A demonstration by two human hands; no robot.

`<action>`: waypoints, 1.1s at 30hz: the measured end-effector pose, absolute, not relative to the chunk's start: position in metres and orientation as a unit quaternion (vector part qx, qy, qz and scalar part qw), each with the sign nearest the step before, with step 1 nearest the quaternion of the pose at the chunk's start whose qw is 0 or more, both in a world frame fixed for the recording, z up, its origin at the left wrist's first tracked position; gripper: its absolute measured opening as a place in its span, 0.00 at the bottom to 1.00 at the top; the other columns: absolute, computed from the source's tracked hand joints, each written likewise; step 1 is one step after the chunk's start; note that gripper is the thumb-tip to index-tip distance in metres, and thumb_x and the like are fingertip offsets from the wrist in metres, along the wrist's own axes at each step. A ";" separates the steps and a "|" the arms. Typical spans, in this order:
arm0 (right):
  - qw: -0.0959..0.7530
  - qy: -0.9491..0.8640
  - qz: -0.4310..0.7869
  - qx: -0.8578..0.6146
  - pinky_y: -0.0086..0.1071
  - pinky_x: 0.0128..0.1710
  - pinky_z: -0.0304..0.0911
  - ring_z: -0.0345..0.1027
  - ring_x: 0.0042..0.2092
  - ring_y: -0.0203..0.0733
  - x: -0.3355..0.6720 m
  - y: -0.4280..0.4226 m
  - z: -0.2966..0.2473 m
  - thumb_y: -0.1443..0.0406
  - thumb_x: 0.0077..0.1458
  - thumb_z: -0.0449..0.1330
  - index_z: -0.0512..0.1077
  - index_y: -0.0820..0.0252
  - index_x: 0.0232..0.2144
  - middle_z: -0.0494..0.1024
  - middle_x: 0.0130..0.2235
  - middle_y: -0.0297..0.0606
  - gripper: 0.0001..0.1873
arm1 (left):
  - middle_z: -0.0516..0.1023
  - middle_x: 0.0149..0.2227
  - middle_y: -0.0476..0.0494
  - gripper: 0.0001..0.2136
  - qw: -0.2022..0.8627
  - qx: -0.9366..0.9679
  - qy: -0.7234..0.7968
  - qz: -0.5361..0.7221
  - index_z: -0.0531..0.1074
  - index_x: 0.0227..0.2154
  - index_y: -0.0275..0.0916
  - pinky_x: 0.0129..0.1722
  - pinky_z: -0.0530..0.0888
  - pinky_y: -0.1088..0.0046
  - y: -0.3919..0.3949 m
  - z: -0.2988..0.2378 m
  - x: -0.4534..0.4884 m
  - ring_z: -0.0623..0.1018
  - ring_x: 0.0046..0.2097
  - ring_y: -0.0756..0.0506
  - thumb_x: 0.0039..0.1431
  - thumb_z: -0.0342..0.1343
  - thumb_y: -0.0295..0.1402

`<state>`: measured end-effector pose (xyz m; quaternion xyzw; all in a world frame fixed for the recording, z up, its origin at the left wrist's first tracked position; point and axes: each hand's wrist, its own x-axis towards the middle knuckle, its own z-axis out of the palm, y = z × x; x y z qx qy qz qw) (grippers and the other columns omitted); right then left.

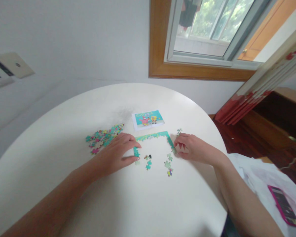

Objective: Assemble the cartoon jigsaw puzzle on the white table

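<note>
A partly joined jigsaw border (151, 136) lies on the white table, with a top strip and two side strips in teal and yellow. My left hand (119, 148) rests over its left strip, thumb and forefinger apart, the fingertips at the strip's edge. At the lower end of the right strip, my right hand (191, 148) has its fingers curled together on a small puzzle piece (174, 150), mostly hidden by the fingertips. Loose teal pieces (148, 165) and pale green pieces (167, 164) lie inside and below the border.
A heap of mixed puzzle pieces (101, 137) sits left of my left hand, partly covered by it. Behind the border lies a reference picture (149, 119) with cartoon figures. A few pieces (179, 131) lie beyond my right hand. A pink-edged phone (284, 205) is at the right.
</note>
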<state>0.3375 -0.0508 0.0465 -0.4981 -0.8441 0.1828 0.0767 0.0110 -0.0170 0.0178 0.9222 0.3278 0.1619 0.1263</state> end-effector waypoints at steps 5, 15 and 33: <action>0.072 -0.841 0.186 -0.503 0.32 0.41 0.60 0.68 0.38 0.41 0.337 -0.051 0.049 0.68 0.50 0.61 0.74 0.59 0.37 0.75 0.38 0.39 0.09 | 0.70 0.46 0.43 0.12 0.126 0.923 0.323 0.163 0.71 0.46 0.43 0.54 0.64 0.64 -0.016 0.016 0.010 0.68 0.51 0.42 0.60 0.56 0.36; 0.085 -0.855 0.200 -0.470 0.29 0.37 0.60 0.68 0.36 0.37 0.336 -0.054 0.057 0.73 0.53 0.57 0.77 0.58 0.32 0.75 0.34 0.37 0.10 | 0.69 0.46 0.43 0.12 0.123 0.925 0.322 0.159 0.71 0.47 0.43 0.54 0.63 0.65 -0.016 0.016 0.010 0.68 0.51 0.42 0.60 0.56 0.36; 0.091 -0.862 0.195 -0.459 0.27 0.36 0.59 0.68 0.35 0.35 0.337 -0.056 0.056 0.76 0.53 0.55 0.80 0.55 0.34 0.75 0.33 0.35 0.16 | 0.69 0.46 0.42 0.12 0.124 0.925 0.327 0.150 0.71 0.47 0.42 0.55 0.63 0.64 -0.018 0.018 0.011 0.67 0.51 0.42 0.61 0.56 0.36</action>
